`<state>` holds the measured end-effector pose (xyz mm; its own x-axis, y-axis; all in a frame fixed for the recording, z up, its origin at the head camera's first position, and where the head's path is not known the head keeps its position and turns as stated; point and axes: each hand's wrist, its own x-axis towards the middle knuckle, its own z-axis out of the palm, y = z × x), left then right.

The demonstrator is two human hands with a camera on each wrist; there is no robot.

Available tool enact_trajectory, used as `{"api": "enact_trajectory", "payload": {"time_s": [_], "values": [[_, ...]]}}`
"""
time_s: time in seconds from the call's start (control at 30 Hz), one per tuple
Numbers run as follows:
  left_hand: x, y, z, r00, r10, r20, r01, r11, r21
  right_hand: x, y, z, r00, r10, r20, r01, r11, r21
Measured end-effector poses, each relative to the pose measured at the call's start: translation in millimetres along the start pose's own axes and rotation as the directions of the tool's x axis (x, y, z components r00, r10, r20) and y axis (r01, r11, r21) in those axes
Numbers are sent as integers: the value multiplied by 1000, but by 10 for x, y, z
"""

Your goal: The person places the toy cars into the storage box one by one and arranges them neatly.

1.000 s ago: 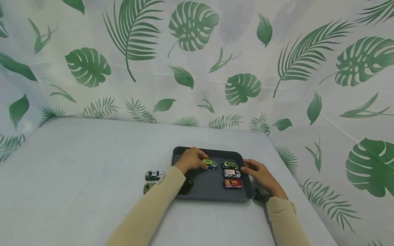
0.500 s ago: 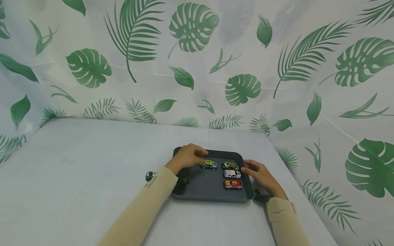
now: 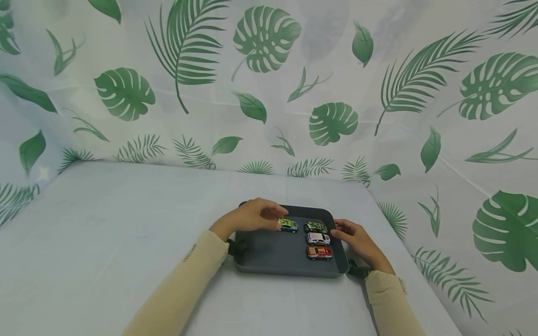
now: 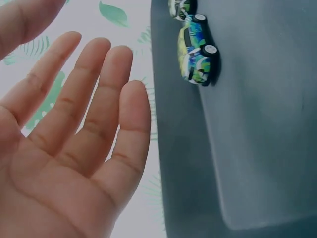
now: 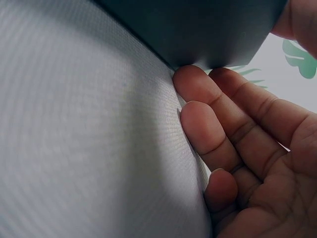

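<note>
My left hand (image 3: 256, 215) hovers over the left back part of a dark grey tray (image 3: 277, 270), fingers extended and palm bare in the left wrist view. Just past its fingertips sits a yellow-green and blue toy car (image 3: 288, 226), apart from the hand in the left wrist view. Along the tray's right side stand a green camouflage toy car (image 3: 315, 227), a white toy car (image 3: 318, 239) and a red-orange toy car (image 3: 319, 253). My right hand (image 3: 357, 240) grips the tray's right wall, thumb at the rim and fingertips against the outside (image 5: 213, 44).
The tray rests on a white-covered table (image 3: 126, 224). A leaf-patterned cloth (image 3: 286, 93) hangs behind the table and at its right. The left sleeve (image 3: 185, 270) hides part of the table left of the tray.
My left hand has let go of the yellow-green and blue car and drawn back to the left, its fingers opening. The left sleeve now covers the spot where two toy cars showed. My right hand stays put.
</note>
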<state>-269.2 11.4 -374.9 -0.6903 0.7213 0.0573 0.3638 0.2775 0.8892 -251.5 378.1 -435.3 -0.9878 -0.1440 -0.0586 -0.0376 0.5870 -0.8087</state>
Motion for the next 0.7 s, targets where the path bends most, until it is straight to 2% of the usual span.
{"api": "enact_trajectory", "payload": {"time_s": [0.27,0.43,0.7], "values": [[-142,21,-41,998,38,47,-36,999,-38,4,4,-7,1000,-12,10,12,1000,-7],[-249,53,-55,998,55,28,-53,996,-65,-7,-13,-12,1000,-3,13,3,1000,-11],[-421,21,-125,997,71,8,-70,995,-68,-6,-32,-5,1000,14,7,-14,1000,-22]]}}
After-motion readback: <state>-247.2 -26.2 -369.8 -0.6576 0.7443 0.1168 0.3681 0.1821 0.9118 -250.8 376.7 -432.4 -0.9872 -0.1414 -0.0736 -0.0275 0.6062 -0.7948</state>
